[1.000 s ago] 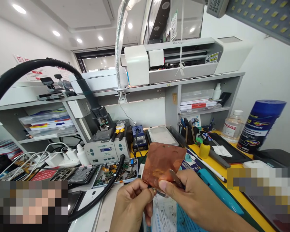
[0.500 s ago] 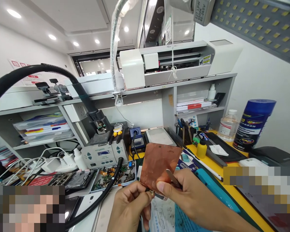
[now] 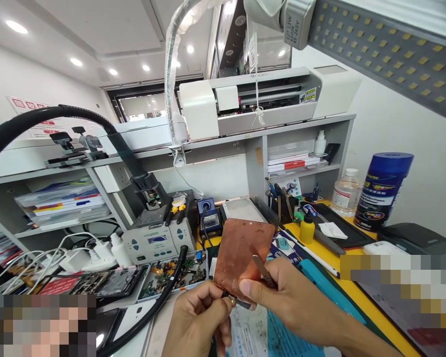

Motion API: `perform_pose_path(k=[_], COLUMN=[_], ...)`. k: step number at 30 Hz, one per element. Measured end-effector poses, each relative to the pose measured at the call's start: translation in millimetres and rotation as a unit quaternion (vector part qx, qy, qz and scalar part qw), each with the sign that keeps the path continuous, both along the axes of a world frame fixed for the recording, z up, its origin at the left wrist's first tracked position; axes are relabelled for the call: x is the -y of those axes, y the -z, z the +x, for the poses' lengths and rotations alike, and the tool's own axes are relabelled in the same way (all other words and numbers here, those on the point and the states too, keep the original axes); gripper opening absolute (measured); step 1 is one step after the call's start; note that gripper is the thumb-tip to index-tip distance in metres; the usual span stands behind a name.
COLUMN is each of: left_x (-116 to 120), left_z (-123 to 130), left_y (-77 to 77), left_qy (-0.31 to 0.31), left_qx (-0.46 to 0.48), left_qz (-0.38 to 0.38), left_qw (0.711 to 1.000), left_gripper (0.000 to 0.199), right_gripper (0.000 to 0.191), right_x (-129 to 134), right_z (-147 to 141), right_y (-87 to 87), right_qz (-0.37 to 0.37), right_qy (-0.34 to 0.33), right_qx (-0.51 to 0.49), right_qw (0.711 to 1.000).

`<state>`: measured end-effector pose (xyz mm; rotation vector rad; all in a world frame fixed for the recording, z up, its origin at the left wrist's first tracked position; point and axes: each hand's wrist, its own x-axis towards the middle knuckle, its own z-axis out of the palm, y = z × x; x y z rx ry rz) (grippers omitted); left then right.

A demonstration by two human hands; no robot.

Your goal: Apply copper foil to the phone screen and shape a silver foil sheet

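A thin copper-coloured panel with rounded corners is held up over the bench, tilted with its broad face toward me. My right hand closes on its lower right part, the thumb pressed flat on the face. A narrow metal tool, flat like a blade or tweezer arm, also sticks out of that hand across the panel. At the panel's lower left corner my left hand pinches a small dark piece with a gold-coloured spot. Its exact kind is too small to tell. Under both hands lies a printed blue-and-white sheet.
A tray of small circuit parts lies left, crossed by a black hose. Behind it stands a grey control station. To the right are a yellow bottle, a teal tool and a blue spray can. A lamp hangs above.
The camera view has shifted slightly, so the surroundings sit a little further left. Both hands keep their grips, and the panel stays at nearly the same tilt.
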<state>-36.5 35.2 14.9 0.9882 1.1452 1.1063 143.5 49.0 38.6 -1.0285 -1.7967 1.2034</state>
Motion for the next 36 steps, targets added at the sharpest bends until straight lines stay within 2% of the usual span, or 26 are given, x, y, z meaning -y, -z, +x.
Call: perform_pose_path(k=[15,21,25,28,31,33,36], left_x=[-3,-2,-3,-6,-7,-6,-3], left_z=[-8,-9,-15,-20,-22,-22,-18], left_y=[-8.9,-13.5,-17.6,-17.2,-17.4,-18.7,-19.4], left_qy=[0.05,0.074,0.062,0.012,-0.032,-0.006,0.087], left_qx=[-0.035,-0.038,-0.062,-0.059,-0.055,-0.028,0.024], left_qz=[-0.004,0.008,0.018,0.042,0.062,0.043,0.001], left_qw=[0.998,0.996,0.996,0.997,0.996,0.999,0.996], left_gripper=[0.029,0.046,0.058,0.054,0.032,0.022,0.023], right_gripper=[0.038,0.034,0.036,0.043,0.041,0.036,0.036], right_x=[-2,-1,-4,-8,-10,-10,-9], right_z=[2,1,3,5,6,5,4], right_y=[-5.5,-5.1,-3.6,-1.9,-2.7,-4.5,-6.2], right_qz=[-0.012,-0.001,-0.005,-0.065,-0.158,-0.19,-0.199], right_qy=[-0.021,0.001,-0.003,0.024,0.022,0.007,-0.007], right_qx=[-0.013,-0.011,-0.034,-0.056,-0.086,-0.095,-0.094], right_qw=[1.0,1.0,0.999,0.996,0.983,0.977,0.975])
